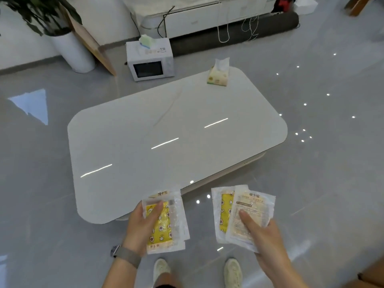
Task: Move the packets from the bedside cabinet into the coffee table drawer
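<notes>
Standing at six o'clock of the coffee table [166,125], drawer not in view. Left hand [143,223] clamped by thumb on yellow packets [164,223]; right hand [261,235] pinching a fanned pair of packets [245,213]. Best to stack both lots into one hand, freeing the other for pulling the drawer open.

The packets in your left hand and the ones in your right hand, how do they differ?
The left hand grips a stacked bunch of packets with a yellow patterned face on top. The right hand holds fanned packets: the front one shows a pale printed side, and yellow peeks out only on the one behind. The left bunch overlaps the coffee table edge in view; the right one hangs over the floor. Both are flat, clear-edged sachets, pinned by a thumb.
</notes>
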Tool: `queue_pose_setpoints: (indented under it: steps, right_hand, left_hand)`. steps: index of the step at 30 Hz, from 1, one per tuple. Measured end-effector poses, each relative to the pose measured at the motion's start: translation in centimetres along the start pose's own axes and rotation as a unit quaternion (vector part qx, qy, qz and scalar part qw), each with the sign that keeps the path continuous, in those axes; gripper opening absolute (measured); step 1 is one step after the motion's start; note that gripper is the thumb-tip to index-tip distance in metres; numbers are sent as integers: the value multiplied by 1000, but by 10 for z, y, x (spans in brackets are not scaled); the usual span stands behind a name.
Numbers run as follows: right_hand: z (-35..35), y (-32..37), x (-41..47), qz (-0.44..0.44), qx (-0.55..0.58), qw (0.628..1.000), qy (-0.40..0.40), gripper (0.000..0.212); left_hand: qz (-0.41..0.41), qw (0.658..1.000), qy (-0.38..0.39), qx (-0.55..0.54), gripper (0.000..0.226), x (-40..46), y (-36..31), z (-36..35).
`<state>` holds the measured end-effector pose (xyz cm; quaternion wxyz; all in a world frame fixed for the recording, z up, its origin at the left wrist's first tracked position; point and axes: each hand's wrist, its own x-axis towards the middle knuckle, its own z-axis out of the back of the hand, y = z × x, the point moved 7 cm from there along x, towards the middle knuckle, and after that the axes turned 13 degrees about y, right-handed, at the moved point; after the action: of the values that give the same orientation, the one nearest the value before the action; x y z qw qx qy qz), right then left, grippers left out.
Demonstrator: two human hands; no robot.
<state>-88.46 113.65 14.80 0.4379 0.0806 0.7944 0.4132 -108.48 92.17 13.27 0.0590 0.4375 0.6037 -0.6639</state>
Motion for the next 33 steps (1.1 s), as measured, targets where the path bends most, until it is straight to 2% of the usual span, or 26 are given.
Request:
queue_pose_setpoints:
  steps: [3, 6, 7, 10, 13, 15, 17, 19, 24, 27, 29, 33]
  right_hand:
    - [23, -18, 51, -39, -2, 998, 40, 41]
    - [48, -54, 108, -70, -3, 996, 62, 73]
    - [55, -70, 126, -76, 2, 995, 64, 77]
    - [75, -119, 186, -82, 14, 994, 73, 71]
    - [87, -166, 243, -82, 24, 991, 103, 72]
    - [89, -191, 277, -73, 31, 988, 135, 70]
    - [89, -212, 307, -64, 41, 984, 161, 82]
    - [91, -231, 334, -53, 31, 980, 189, 88]
    - [93, -268, 372, -30, 19, 968, 249, 51]
    - [86, -279, 376, -37, 20, 955, 294, 63]
    - [77, -282, 371, -42, 8, 948, 315, 73]
    - [65, -289, 360, -28, -12, 951, 307, 65]
  left_hand:
    - [39, 999, 4, -2, 13, 34, 49, -27]
    - [61, 998, -1, 29, 16, 82, 99, -50]
    - [64, 997, 2, 52, 17, 101, 117, -55]
    - [37, 992, 30, 118, 27, 158, 169, -67]
    - [18, 987, 39, 154, 54, 211, 216, -65]
    - [30, 989, 38, 139, 48, 245, 245, -60]
    - [20, 990, 28, 135, 27, 275, 264, -53]
    - [-4, 989, 4, 145, 17, 301, 276, -48]
    - [-68, 991, -8, 113, 14, 331, 287, -57]
    - [-112, 989, -4, 101, 14, 323, 285, -59]
    - [-112, 991, -15, 69, 16, 312, 289, -52]
    - [-102, 994, -35, 16, 21, 299, 295, -47]
